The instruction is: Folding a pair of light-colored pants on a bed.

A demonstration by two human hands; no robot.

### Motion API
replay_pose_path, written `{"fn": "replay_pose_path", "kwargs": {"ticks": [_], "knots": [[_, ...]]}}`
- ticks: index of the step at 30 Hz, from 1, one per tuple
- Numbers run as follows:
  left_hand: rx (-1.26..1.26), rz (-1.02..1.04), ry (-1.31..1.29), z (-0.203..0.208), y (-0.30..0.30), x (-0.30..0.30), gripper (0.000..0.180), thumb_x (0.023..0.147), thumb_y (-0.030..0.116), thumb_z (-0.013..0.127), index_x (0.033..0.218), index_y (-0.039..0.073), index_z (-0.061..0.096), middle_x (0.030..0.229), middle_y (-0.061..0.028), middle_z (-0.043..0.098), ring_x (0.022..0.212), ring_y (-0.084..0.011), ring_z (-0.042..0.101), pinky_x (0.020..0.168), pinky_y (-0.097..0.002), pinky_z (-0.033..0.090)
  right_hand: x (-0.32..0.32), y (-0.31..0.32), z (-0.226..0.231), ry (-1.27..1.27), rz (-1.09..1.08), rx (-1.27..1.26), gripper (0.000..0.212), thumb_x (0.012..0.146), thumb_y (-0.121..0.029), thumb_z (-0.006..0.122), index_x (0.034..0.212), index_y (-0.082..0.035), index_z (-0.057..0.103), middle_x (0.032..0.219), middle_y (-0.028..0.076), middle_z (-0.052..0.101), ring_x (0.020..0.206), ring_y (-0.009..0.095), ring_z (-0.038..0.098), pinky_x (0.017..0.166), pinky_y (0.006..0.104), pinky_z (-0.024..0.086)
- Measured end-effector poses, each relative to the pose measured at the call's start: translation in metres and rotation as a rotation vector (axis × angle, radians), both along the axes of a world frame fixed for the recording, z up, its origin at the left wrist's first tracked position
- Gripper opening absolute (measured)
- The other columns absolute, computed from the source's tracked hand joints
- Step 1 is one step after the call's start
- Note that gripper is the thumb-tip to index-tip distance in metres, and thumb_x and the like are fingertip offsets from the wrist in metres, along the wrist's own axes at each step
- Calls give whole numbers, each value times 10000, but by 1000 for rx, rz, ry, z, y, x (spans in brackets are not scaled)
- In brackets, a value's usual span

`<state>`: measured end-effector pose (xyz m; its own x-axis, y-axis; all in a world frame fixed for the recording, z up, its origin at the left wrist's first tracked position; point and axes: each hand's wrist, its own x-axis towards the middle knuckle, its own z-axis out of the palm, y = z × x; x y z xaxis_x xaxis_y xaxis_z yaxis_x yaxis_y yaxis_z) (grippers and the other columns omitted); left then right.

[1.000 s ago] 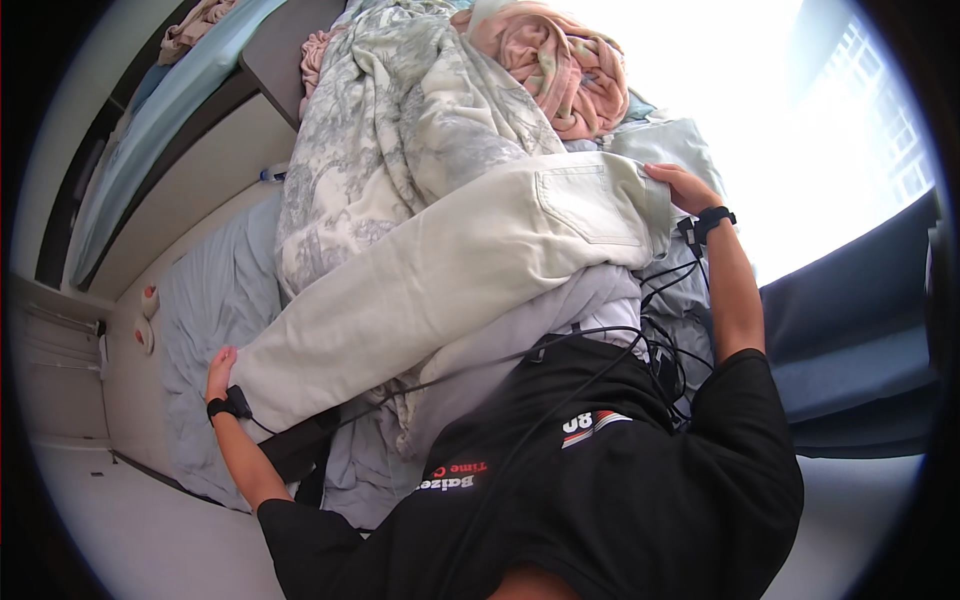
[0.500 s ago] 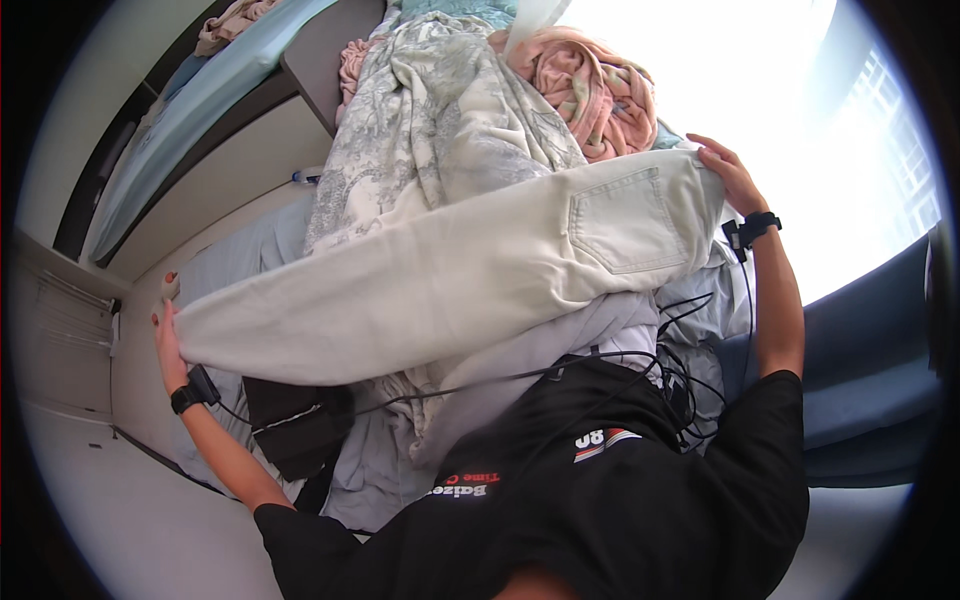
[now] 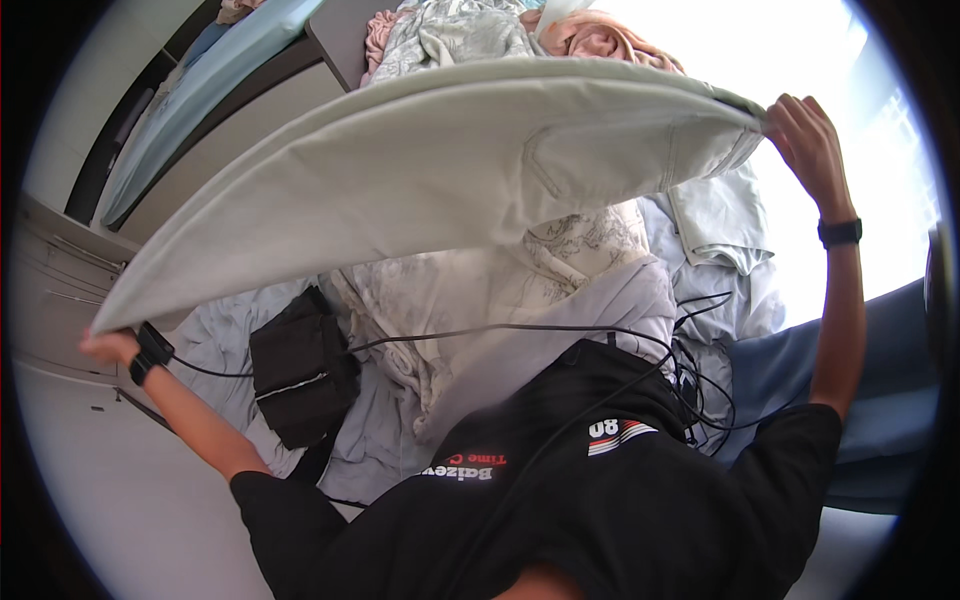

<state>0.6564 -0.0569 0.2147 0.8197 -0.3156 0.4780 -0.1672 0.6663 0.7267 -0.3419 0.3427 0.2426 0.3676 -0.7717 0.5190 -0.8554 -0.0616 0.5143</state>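
Note:
A pair of pale, off-white trousers (image 3: 400, 175), laid leg on leg, is stretched in the air between my two hands. A back pocket shows toward its waist end. My right hand (image 3: 808, 140) is closed on the waist end at the upper right. At the far left, my left hand (image 3: 112, 347) grips the hem end of the legs, its fingers partly hidden by the cloth. The middle of the trousers bows up and away from me, above the bedding.
Below lies a grey-white patterned blanket (image 3: 590, 240). A folded dark garment (image 3: 305, 370) sits at left, a folded pale cloth (image 3: 720, 215) at right. A black cable (image 3: 500, 328) crosses before me. Pink blanket (image 3: 610, 38) lies behind; a bright window (image 3: 860, 120) stands right.
Both hands have moved outward, the right one also upward and the left one lower. The trousers have risen and now billow, uncovering the folded pale cloth and more of the dark garment.

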Motion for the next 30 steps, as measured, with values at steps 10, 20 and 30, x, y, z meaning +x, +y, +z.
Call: {"fn": "replay_pose_path", "kwargs": {"ticks": [10, 20, 30], "knots": [[397, 237, 225, -287, 184, 23, 239, 849, 208, 500, 669, 144, 356, 764, -30, 452, 709, -209, 471, 688, -376, 434, 27, 94, -177, -523, -226, 538, 239, 740, 92, 615, 946, -13, 560, 1002, 197, 661, 930, 426, 643, 774, 514, 516], [519, 372, 349, -254, 270, -23, 430, 947, 365, 529, 866, -55, 575, 964, -148, 635, 852, -276, 582, 791, -465, 505, 46, 92, -132, -761, -409, 716, 217, 698, -78, 831, 845, -21, 682, 845, 169, 703, 848, 387, 681, 753, 451, 532], [1602, -324, -610, -218, 218, 72, 395, 1002, 422, 644, 1070, 34, 640, 930, -9, 600, 790, -142, 548, 583, -316, 405, -3, 84, -204, -261, -453, 1346, 138, 703, -141, 717, 752, -17, 752, 826, 221, 721, 804, 413, 706, 704, 487, 576]]}}
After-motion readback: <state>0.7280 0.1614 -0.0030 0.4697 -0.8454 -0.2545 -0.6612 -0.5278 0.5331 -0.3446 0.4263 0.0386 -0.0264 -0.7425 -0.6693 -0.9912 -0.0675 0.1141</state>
